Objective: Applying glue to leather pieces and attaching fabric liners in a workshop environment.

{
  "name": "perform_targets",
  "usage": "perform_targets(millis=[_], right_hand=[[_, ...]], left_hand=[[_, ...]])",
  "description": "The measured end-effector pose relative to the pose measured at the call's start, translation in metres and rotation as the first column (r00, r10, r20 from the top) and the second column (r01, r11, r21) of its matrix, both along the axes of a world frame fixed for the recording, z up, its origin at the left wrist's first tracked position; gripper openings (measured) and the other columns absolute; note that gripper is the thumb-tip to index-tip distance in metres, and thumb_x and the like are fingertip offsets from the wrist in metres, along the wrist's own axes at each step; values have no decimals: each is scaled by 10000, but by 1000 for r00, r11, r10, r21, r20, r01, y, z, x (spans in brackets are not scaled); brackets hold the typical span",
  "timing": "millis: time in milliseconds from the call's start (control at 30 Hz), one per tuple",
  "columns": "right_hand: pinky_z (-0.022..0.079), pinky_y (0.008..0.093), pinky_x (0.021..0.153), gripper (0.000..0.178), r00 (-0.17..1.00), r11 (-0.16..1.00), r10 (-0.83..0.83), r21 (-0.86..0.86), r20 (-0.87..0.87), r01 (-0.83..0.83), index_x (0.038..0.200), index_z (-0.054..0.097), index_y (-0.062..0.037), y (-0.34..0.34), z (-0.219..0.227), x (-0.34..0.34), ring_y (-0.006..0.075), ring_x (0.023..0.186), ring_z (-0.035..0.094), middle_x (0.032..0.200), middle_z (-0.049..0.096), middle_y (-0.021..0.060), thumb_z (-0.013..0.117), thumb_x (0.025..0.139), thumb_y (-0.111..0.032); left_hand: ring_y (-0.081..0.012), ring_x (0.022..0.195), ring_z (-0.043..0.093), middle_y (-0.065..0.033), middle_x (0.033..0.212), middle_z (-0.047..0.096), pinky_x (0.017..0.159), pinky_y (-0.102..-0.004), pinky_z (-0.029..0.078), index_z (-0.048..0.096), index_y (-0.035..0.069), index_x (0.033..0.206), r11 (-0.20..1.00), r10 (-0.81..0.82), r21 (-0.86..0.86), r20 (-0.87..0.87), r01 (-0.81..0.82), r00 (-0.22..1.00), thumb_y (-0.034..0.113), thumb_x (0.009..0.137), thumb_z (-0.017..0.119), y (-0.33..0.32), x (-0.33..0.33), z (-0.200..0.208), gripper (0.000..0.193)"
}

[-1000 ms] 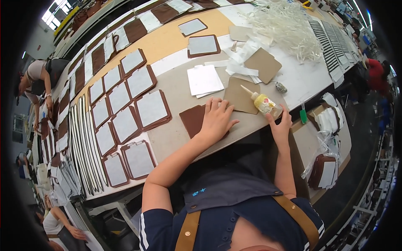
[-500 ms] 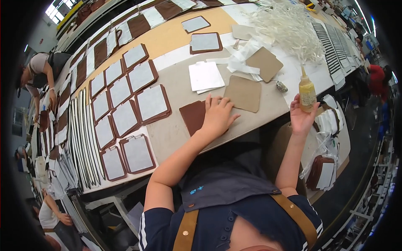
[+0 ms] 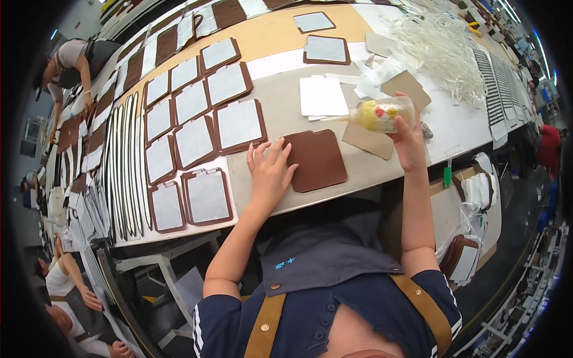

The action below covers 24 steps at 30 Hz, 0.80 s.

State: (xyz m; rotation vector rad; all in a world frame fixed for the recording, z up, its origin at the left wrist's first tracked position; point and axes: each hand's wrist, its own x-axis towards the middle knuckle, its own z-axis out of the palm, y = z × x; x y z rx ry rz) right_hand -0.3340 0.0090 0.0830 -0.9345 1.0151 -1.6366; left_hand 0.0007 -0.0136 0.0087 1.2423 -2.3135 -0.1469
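Observation:
My right hand (image 3: 410, 140) is closed round a clear squeeze bottle (image 3: 382, 116) of yellowish glue, tipped on its side with the thin nozzle pointing left. Below the nozzle a brown leather panel (image 3: 318, 162) with rounded corners lies flat near the table's front edge. My left hand (image 3: 270, 168) rests at the panel's left edge with fingers spread. Just beyond the panel lies a stack of white sheets (image 3: 323, 96). A tan board (image 3: 362, 141) is partly hidden under the bottle and my right hand.
Rows of brown panels topped with white sheets (image 3: 192, 143) fill the left of the table (image 3: 262, 192). Beside them lie long dark-edged strips (image 3: 128, 173). A heap of white strips (image 3: 444, 53) sits far right. A side surface holds plastic-wrapped pieces (image 3: 462, 250). Another person (image 3: 74, 65) works at far left.
My right hand has tipped the glue bottle from upright to sideways and brought it left over the table. My left hand has slid left off the brown panel's middle, uncovering it.

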Motion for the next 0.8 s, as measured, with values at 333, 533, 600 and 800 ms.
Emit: perform_targets(millis=[333,533,600,800], right_hand=[[558,336,997,705,983,988,126,108,-130,-112,1529,470,-124,-49,-24,33,147,1211,611,1314,600,31,824,925,-203],[497,315,1029,683,964,981,186,93,-188,-171,1514,506,-127,-57,-24,38,143,1211,588,1293,616,29,821,908,-142],[498,312,1024,680,964,985,164,78,-207,-151,1511,512,-132,-58,-26,36,141,1201,588,1289,614,28,817,904,-130],[499,303,1011,675,957,986,167,70,-239,-154,1504,525,-139,-62,-29,33,138,1192,583,1293,606,27,819,897,-133]], left_hand=[[-303,1351,459,-32,1476,577,1253,-575,188,664,98,1345,1000,15,-5,-53,-16,998,245,923,752,0,0,-13,455],[-297,1347,464,-29,1455,594,1257,-566,186,677,101,1325,999,36,-13,-63,-37,997,231,934,738,0,0,-15,417],[-296,1347,465,-31,1451,598,1257,-566,185,678,101,1323,999,37,-12,-73,-38,997,228,934,737,0,-1,-15,413],[-292,1347,466,-35,1445,602,1259,-562,180,683,99,1314,999,36,-9,-82,-36,996,224,931,737,0,0,-14,406]])
